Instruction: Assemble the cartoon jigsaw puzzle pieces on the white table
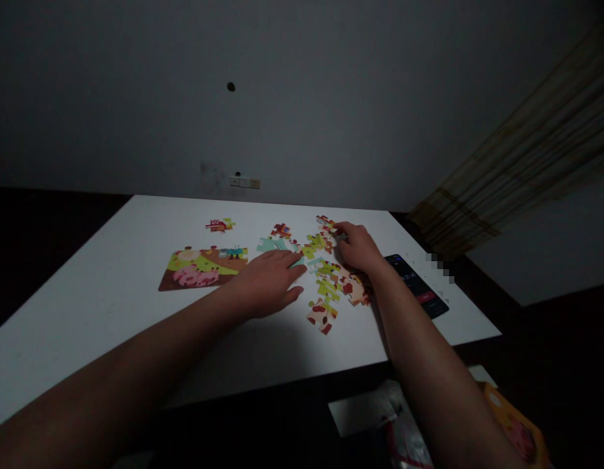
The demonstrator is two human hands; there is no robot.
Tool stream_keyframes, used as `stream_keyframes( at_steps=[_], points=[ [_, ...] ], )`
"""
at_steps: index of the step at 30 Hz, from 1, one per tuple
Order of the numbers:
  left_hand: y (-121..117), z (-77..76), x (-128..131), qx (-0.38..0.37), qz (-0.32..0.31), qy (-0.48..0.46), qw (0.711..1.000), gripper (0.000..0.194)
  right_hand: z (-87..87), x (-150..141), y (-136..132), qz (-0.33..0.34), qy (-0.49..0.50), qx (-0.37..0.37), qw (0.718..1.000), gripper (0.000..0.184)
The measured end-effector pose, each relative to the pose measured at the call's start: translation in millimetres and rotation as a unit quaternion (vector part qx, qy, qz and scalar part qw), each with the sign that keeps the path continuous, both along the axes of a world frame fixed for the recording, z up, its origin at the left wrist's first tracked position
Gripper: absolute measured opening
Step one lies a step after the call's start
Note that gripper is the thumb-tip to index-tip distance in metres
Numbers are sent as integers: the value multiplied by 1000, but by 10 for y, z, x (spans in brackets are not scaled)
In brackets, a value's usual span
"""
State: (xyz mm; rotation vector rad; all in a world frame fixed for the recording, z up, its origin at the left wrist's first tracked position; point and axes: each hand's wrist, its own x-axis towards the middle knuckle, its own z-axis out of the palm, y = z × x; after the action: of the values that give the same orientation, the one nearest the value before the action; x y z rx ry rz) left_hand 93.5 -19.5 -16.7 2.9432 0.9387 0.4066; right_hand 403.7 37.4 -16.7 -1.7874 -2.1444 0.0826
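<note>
From the head view, a white desk stands before a dim grey wall with a socket low on it, a patterned curtain hanging to the right. Loose puzzle pieces lie mid-desk, between a joined puzzle section on the left and a phone on the right. The left hand lies open with fingers spread over pale green pieces; the right hand reaches fingertips to the far pieces, its grip impossible to tell.
</note>
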Motion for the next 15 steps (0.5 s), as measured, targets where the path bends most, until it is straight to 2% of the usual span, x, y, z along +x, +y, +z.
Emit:
stream_keyframes(
  at_steps=[3,7,11,15],
  points=[
    [-5,13,13,-3,-15,-2,1000,43,0,47,9,-50,7,15,999,60],
    [-12,38,33,-26,-35,12,999,38,-9,42,-9,-42,-10,7,999,54],
    [-23,54,42,-44,-51,2,998,39,11,-73,-67,15,-21,-14,1000,42],
    [-43,76,43,-48,-55,-5,997,42,71,-193,-127,102,-7,-25,994,44]
  ],
)
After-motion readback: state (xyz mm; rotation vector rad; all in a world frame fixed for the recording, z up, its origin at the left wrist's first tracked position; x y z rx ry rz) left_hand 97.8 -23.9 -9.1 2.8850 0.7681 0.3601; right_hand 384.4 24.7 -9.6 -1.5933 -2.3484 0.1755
